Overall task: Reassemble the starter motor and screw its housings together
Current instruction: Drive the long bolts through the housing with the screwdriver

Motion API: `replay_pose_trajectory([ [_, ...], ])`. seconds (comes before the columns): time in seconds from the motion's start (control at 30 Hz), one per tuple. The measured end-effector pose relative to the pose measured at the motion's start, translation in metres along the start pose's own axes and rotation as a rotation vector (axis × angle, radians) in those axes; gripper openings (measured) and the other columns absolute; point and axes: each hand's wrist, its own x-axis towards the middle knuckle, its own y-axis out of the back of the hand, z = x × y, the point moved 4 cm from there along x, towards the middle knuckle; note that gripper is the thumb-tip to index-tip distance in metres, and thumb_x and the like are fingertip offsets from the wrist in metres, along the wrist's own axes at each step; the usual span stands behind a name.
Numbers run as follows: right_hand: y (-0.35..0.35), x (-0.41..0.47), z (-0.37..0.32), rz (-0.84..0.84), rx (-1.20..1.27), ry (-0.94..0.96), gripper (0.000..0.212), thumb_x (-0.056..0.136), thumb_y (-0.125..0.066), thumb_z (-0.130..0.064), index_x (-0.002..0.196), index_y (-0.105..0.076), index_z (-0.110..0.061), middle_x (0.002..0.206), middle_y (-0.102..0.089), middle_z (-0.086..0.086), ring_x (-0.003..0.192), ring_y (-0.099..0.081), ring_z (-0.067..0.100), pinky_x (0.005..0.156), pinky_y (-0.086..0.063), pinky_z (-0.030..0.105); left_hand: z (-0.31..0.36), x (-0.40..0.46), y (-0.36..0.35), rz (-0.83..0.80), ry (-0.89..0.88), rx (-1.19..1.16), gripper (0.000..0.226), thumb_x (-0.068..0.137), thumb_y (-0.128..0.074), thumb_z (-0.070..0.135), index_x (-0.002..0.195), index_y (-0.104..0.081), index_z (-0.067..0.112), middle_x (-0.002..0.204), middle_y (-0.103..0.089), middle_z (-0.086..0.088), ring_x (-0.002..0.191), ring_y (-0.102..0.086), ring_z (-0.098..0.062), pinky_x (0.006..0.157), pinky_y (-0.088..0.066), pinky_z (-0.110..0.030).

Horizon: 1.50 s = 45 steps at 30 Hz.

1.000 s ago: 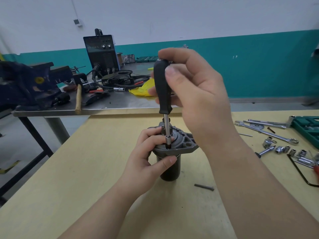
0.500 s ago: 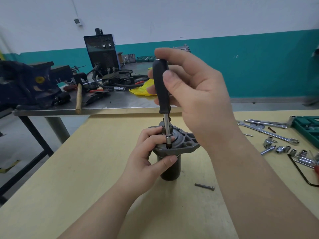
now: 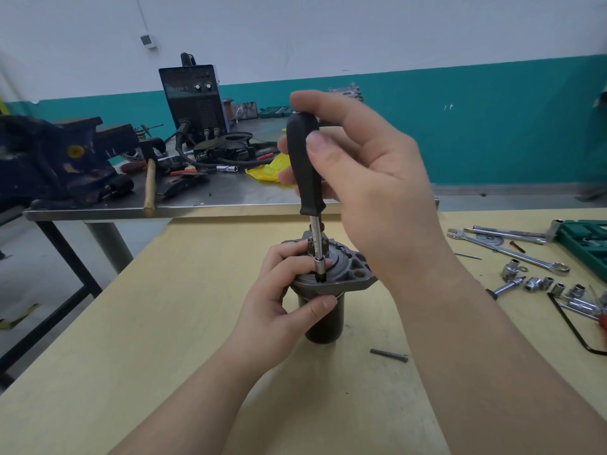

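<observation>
Little has shifted in the past second: only the right hand [image 3: 368, 178] has re-fingered the black-handled driver [image 3: 305, 165], thumb and fingers curled round it. Left to right, the left hand [image 3: 285, 300] grips the starter motor [image 3: 331, 290], upright mid-table [image 3: 131, 356], while the driver's tip sits on its grey flange; a loose bolt [image 3: 389, 355] lies nearby.

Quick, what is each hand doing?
Left hand: fingers grip the starter motor.
Right hand: fingers hold the screwdriver.
</observation>
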Motion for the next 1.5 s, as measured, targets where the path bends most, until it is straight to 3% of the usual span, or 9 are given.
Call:
replay_pose_trajectory([
  [0.23,-0.0005,-0.0042,-0.0035,0.206,-0.345,0.171,0.028,0.095,-0.078,-0.026,0.117,-0.064,-0.038,0.089,-0.064,-0.011,0.083,-0.069,0.019,0.073,-0.061,0.042,0.0012,0.0005,-0.0001,-0.005,0.006,-0.002,0.032,0.086,-0.082,0.027,0.116,-0.076,0.034,0.139,-0.056,0.001,0.145,-0.047,-0.034,0.114,-0.044,-0.063],
  [0.33,-0.0012,-0.0028,-0.0017,0.166,-0.262,0.123,0.020,0.100,-0.073,-0.032,0.118,-0.066,-0.036,0.100,-0.068,-0.011,0.092,-0.071,0.017,0.078,-0.064,0.048,0.0007,0.0004,-0.0005,-0.006,0.002,-0.005,0.032,0.086,-0.081,0.026,0.117,-0.076,0.032,0.139,-0.056,-0.001,0.147,-0.045,-0.035,0.115,-0.043,-0.063],
  [0.47,0.0027,-0.0002,0.0008,0.064,-0.051,0.022,0.022,0.105,-0.060,-0.018,0.122,-0.067,-0.031,0.104,-0.075,-0.006,0.094,-0.077,0.021,0.084,-0.065,0.047,0.0014,0.0004,-0.0003,-0.011,-0.007,-0.002,0.035,0.086,-0.081,0.025,0.120,-0.075,0.032,0.139,-0.056,0.001,0.148,-0.045,-0.034,0.115,-0.043,-0.064],
  [0.7,-0.0014,-0.0027,-0.0025,0.155,-0.279,0.152,0.025,0.098,-0.076,-0.028,0.119,-0.065,-0.037,0.096,-0.066,-0.009,0.084,-0.068,0.019,0.073,-0.062,0.042,-0.0005,0.0005,0.0000,-0.012,-0.004,-0.001,0.033,0.087,-0.082,0.026,0.118,-0.076,0.036,0.141,-0.055,0.000,0.148,-0.045,-0.034,0.115,-0.043,-0.064],
  [0.9,0.0034,-0.0015,-0.0018,0.105,-0.051,0.053,0.020,0.103,-0.060,-0.017,0.118,-0.068,-0.029,0.103,-0.075,-0.007,0.097,-0.075,0.019,0.086,-0.064,0.051,-0.0004,0.0010,0.0003,-0.018,-0.018,0.002,0.038,0.087,-0.082,0.026,0.122,-0.075,0.040,0.141,-0.055,0.004,0.148,-0.045,-0.035,0.115,-0.044,-0.063],
  [1.13,0.0028,-0.0019,-0.0039,0.152,-0.275,0.128,0.032,0.095,-0.079,-0.020,0.118,-0.065,-0.038,0.095,-0.067,-0.018,0.087,-0.069,0.009,0.083,-0.060,0.033,-0.0009,0.0012,0.0004,-0.007,-0.021,0.008,0.035,0.087,-0.082,0.027,0.118,-0.075,0.041,0.140,-0.056,0.002,0.148,-0.045,-0.033,0.114,-0.044,-0.064],
  [1.23,0.0004,-0.0025,-0.0048,0.122,-0.237,0.094,0.025,0.100,-0.074,-0.031,0.124,-0.069,-0.036,0.098,-0.066,-0.022,0.090,-0.068,0.010,0.084,-0.062,0.040,-0.0005,0.0010,0.0005,-0.011,-0.026,0.007,0.036,0.087,-0.082,0.026,0.118,-0.074,0.042,0.139,-0.056,0.003,0.147,-0.045,-0.034,0.114,-0.045,-0.064],
  [1.37,0.0018,-0.0006,-0.0032,0.030,-0.060,0.008,0.031,0.106,-0.055,-0.021,0.130,-0.067,-0.037,0.103,-0.071,-0.027,0.101,-0.072,0.014,0.094,-0.063,0.050,-0.0002,0.0013,0.0007,-0.013,-0.023,0.019,0.039,0.087,-0.082,0.027,0.122,-0.074,0.042,0.141,-0.056,0.006,0.147,-0.047,-0.033,0.113,-0.046,-0.064],
  [1.5,0.0021,-0.0009,-0.0032,0.096,-0.194,0.091,0.032,0.101,-0.070,-0.020,0.127,-0.065,-0.038,0.097,-0.070,-0.021,0.092,-0.071,0.012,0.090,-0.062,0.042,-0.0003,0.0011,0.0005,-0.014,-0.027,0.009,0.037,0.087,-0.082,0.027,0.120,-0.075,0.042,0.140,-0.056,0.005,0.148,-0.045,-0.035,0.114,-0.045,-0.065],
])
